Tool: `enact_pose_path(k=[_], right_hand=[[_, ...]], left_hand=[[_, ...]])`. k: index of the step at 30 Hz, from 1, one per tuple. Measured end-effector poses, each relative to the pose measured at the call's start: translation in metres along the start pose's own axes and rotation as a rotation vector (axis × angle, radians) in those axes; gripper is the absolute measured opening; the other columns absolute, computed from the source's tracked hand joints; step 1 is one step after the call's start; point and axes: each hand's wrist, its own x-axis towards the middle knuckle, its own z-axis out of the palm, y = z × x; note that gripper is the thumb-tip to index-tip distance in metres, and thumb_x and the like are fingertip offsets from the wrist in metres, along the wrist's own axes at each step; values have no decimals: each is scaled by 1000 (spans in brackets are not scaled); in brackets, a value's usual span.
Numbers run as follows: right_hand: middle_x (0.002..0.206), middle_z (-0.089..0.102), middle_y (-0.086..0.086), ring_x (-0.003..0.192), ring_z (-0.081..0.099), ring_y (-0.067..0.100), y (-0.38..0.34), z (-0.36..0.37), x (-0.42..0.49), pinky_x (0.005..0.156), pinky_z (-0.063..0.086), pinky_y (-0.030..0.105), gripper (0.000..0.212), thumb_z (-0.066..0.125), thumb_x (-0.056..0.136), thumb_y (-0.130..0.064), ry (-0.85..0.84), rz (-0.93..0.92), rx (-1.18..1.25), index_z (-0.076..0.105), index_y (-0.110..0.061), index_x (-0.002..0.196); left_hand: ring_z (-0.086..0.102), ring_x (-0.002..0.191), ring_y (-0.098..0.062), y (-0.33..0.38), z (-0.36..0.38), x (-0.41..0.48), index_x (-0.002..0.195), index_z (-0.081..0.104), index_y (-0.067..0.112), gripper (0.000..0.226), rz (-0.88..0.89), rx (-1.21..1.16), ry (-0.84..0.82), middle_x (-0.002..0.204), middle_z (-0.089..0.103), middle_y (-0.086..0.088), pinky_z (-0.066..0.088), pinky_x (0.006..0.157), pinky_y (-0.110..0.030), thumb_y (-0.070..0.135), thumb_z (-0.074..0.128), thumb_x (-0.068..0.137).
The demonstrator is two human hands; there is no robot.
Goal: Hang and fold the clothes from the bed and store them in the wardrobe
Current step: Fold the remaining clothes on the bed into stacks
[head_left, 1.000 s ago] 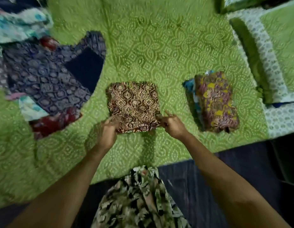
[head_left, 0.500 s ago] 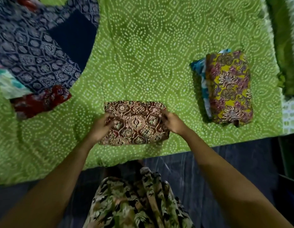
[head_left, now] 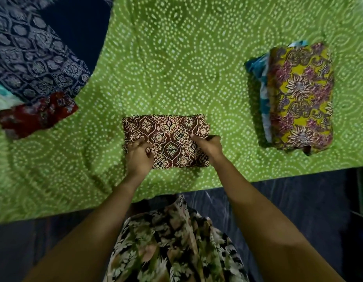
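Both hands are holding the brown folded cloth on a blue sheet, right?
No, the sheet is green with white dots, not blue; the head view shows it. The left hand and right hand do hold the brown folded cloth on it.

Left hand [head_left: 139, 157] and right hand [head_left: 209, 146] gripping folded brown garment [head_left: 170, 137], green bedsheet [head_left: 176, 68]

A brown patterned garment [head_left: 168, 137], folded flat, is laid by the near edge of the bed [head_left: 176, 58]. To its right, a folded yellow floral garment [head_left: 300, 94] is stacked on a blue garment [head_left: 258, 78]. A navy garment [head_left: 34, 58] is spread at far left.
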Motion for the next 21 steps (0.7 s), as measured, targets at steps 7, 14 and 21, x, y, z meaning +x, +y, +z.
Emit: enact_pose_path(k=[7,14,21], right_hand=[[150,31,9,138,30,26,-19,-10,-17,115,22,41,93,78,71,-33,-389,118,99,25,-9,145],[158,8,4,141,22,23,-24,-43,-35,111,25,38,109,76,73,-12,-333,-62,326,1,-28,150],[151,33,5,131,43,23,-22,-162,-50,108,36,51,113,87,59,-19,53,-251,837,17,-28,148]], left_hand=[[58,61,-22,26,-22,-26,82,64,-1,61,-880,-923,-370,72,65,-12,47,52,-25,59,60,79],[62,95,-22,78,-26,-41,127,49,2,39,-748,-1631,-206,113,61,-17,52,87,-35,13,55,91],[58,83,8,218,-34,13,112,62,7,23,-240,-1330,-513,81,66,14,46,82,-10,11,52,91]])
